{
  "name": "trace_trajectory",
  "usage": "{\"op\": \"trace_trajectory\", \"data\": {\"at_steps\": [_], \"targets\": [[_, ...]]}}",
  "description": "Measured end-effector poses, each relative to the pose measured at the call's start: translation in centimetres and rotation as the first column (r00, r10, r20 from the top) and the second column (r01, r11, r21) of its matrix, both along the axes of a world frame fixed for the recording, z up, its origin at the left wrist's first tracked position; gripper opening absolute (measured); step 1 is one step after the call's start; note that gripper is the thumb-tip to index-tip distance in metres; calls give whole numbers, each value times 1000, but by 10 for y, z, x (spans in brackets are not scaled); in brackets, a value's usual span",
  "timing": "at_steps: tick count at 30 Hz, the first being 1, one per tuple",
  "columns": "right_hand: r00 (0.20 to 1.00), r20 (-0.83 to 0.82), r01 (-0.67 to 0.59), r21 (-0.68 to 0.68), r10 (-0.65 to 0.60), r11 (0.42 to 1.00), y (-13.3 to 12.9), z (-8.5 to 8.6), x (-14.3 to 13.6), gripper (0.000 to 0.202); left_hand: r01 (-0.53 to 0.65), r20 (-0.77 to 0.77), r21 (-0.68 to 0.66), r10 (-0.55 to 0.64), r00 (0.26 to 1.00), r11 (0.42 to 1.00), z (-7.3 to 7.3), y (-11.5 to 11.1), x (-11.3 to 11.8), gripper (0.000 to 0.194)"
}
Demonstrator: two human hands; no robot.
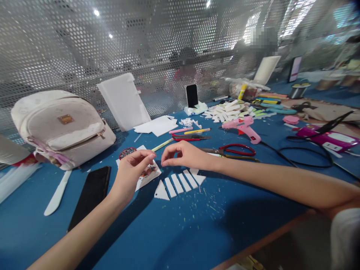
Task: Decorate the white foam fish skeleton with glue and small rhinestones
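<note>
My left hand (pixel 133 167) is raised over a white paper sheet (pixel 143 184), thumb and fingers pinched together. Whatever it may hold is too small to name. Facing it, a short gap away, my right hand (pixel 184 154) has its thumb and forefinger curled together; I cannot make out anything between them. Small orange and dark bits (pixel 149 171) lie on the paper, partly behind the left fingers. Behind that hand sits a round dish of tiny multicoloured beads (pixel 128 152). Below the hands, flat white pieces form a fish-shaped row: a pointed head (pixel 161 191), several strips (pixel 177 183) and a tail (pixel 200 179).
A pink glue gun (pixel 244 127), red-handled scissors (pixel 239 150) and a red cutter (pixel 188 137) lie beyond my right arm. White offcuts (pixel 227 110) are heaped behind. At left are a black phone (pixel 91 197), a white plastic knife (pixel 57 195) and a backpack (pixel 62 127).
</note>
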State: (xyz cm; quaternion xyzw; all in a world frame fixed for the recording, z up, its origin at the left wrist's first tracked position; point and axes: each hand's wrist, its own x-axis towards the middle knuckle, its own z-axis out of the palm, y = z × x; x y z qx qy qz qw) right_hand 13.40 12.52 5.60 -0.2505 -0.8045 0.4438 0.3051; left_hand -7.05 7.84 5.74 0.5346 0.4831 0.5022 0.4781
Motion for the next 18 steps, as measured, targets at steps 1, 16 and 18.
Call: {"op": "trace_trajectory", "data": {"at_steps": [1, 16, 18], "targets": [[1000, -1, 0, 4, 0, 1000, 1, 0, 0, 10, 6, -6, 3, -6, 1000, 1000, 0, 0, 0, 29], [999, 21, 31, 56, -32, 998, 9, -4, 4, 8, 61, -172, 110, -41, 984, 992, -2, 6, -8, 23], [998, 28, 47, 53, -49, 997, 10, -3, 4, 7, 42, -174, 114, -22, 985, 993, -1, 8, -11, 24]]}}
